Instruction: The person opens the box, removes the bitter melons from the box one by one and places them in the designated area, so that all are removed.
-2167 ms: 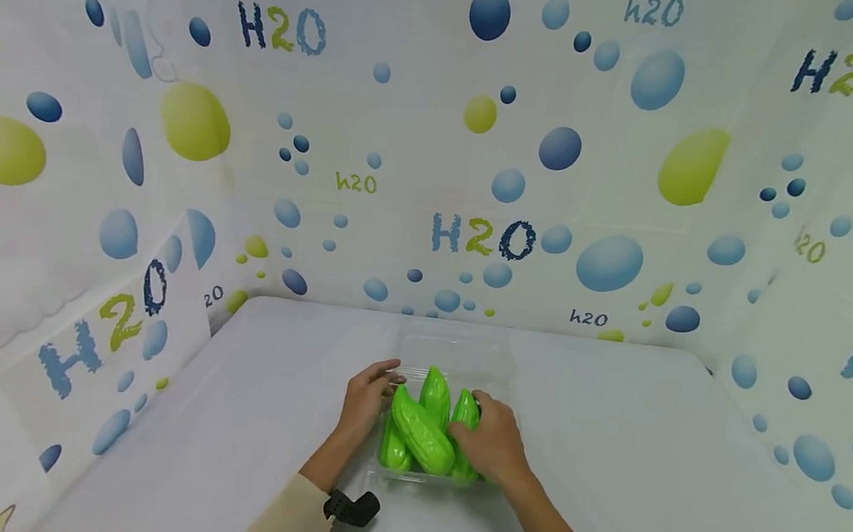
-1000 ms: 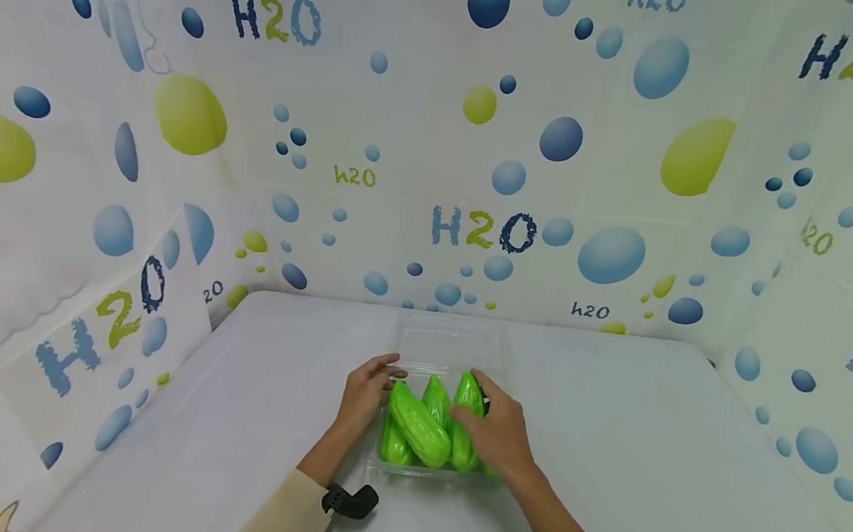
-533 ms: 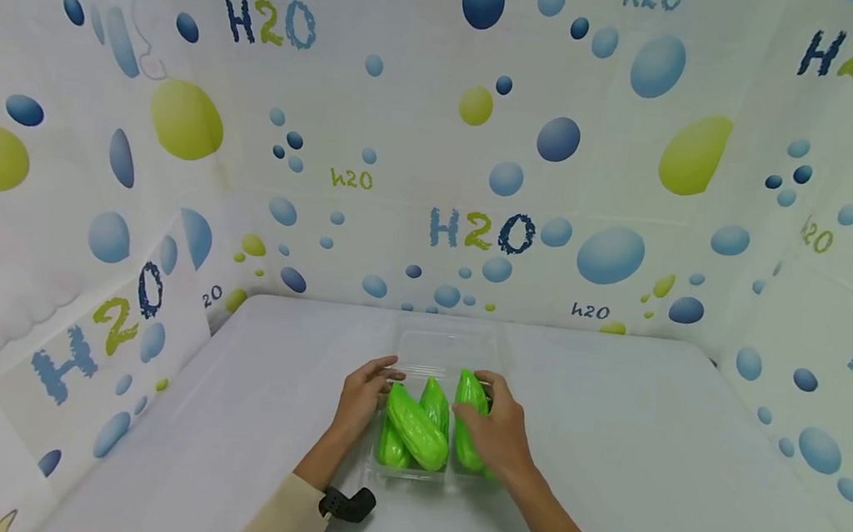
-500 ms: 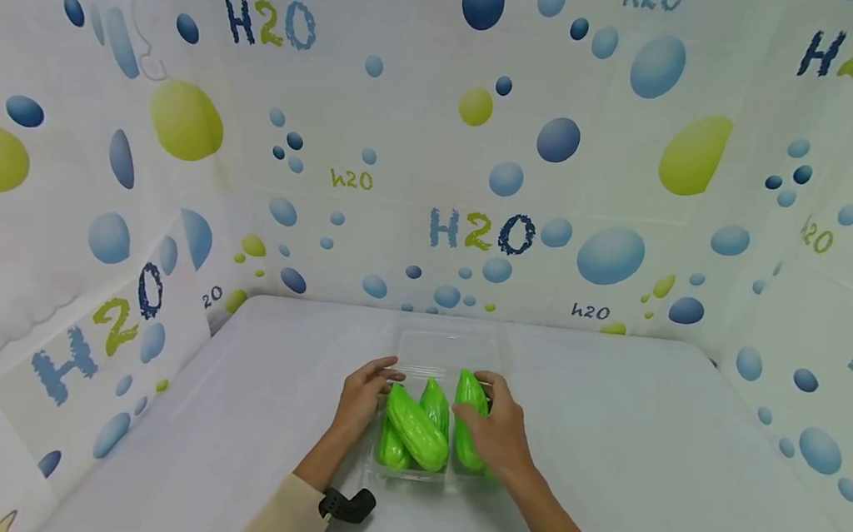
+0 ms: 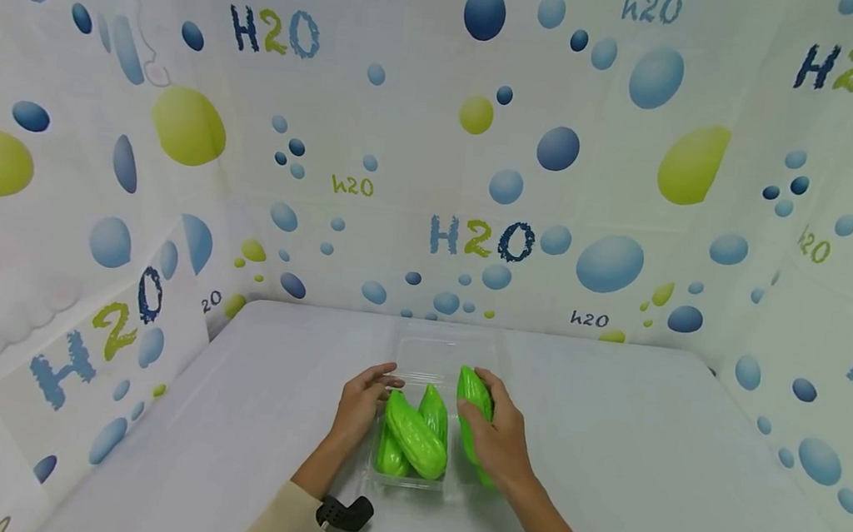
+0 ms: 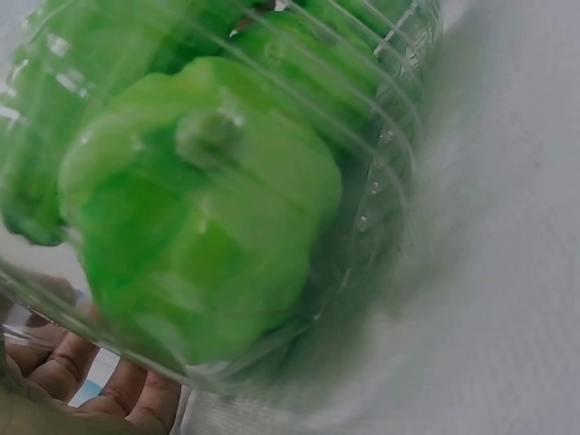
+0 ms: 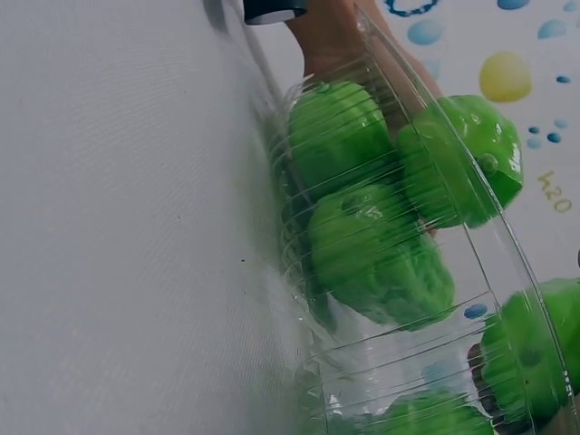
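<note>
Several glossy green gourds with ridged sides and pointed tips, looking like bitter gourds, lie in a clear plastic clamshell box (image 5: 409, 483). On its left side one gourd (image 5: 415, 439) slants across two others, with their tips pointing back. My left hand (image 5: 358, 407) rests along the box's left wall, fingers loosely bent at the rim; in the left wrist view its fingers (image 6: 68, 367) lie just outside the plastic. My right hand (image 5: 501, 437) holds another bitter gourd (image 5: 473, 399) over the box's right side, thumb on its near face. More green shows beneath that hand.
The box's transparent lid (image 5: 445, 355) lies folded back behind it on the white table (image 5: 630, 449). A wall covering printed with blue and green dots (image 5: 556, 147) stands round the table. Black wrist cameras (image 5: 344, 513) sit on both wrists.
The bitter gourd in my right hand has moved right, away from the others, and leans more to the right, leaving a gap beside the slanted one. My left hand has stayed at the box.
</note>
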A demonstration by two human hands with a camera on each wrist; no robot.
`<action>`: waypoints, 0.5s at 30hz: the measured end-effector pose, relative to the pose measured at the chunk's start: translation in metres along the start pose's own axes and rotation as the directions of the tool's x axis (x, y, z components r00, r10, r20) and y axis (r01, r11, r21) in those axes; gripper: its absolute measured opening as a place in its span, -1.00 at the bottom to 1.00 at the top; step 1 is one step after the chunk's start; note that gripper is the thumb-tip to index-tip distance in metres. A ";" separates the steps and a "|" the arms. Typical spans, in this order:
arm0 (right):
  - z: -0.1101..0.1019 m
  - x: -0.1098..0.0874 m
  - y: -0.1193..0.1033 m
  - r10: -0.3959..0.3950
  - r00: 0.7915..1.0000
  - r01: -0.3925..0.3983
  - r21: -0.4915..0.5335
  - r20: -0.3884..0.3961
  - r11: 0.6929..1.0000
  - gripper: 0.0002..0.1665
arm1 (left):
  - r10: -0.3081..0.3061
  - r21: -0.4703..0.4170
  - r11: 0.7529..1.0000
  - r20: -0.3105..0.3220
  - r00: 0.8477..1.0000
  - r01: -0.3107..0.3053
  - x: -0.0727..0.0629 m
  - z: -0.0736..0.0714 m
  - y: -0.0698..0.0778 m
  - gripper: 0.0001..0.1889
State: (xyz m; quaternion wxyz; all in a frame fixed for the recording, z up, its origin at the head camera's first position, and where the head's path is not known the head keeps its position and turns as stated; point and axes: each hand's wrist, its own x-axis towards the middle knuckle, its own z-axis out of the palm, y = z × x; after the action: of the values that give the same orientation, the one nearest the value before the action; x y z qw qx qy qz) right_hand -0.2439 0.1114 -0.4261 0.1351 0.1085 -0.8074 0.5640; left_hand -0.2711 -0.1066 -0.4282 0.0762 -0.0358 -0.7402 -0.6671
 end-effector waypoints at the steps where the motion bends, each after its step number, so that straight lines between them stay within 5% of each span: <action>1: 0.000 0.000 0.000 -0.005 1.000 0.005 0.004 -0.004 1.000 -0.37 | 0.003 0.010 1.000 -0.001 1.000 -0.003 -0.001 0.000 0.003 -0.53; 7: 0.000 0.002 -0.001 -0.008 1.000 0.008 0.008 -0.027 1.000 -0.37 | -0.006 0.004 1.000 -0.007 1.000 0.006 -0.003 -0.001 0.005 -0.54; 15: -0.003 0.003 0.003 -0.013 0.999 0.013 0.005 -0.035 1.000 -0.38 | -0.005 0.007 1.000 -0.036 0.999 0.005 0.018 0.001 -0.039 -0.50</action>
State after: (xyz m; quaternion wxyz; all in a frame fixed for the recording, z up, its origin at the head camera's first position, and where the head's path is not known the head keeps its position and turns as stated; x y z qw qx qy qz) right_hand -0.2473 0.1155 -0.4270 0.1525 0.1044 -0.8027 0.5670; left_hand -0.2945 -0.1102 -0.4636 0.0879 -0.0217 -0.7410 -0.6653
